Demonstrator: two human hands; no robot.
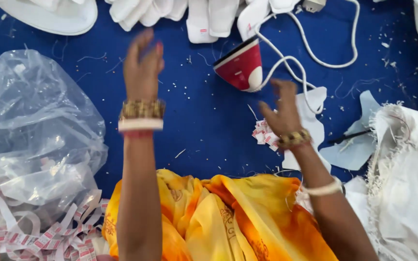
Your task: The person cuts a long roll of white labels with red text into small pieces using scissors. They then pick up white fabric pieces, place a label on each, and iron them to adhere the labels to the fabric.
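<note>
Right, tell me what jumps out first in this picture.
Two bare arms with bangles reach over a blue table: the left hand raised and empty, the right hand above a small stack of labels. Between them lies a red and white iron, and a clear plastic bag fills the left side.

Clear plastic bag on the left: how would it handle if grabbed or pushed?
The clear plastic bag looks thin and crumpled, so probably floppy, collapsing in a grip. It billows loosely, so likely very light. Pushed, it would probably deform rather than slide, dragging the label strips at its edge.
</note>
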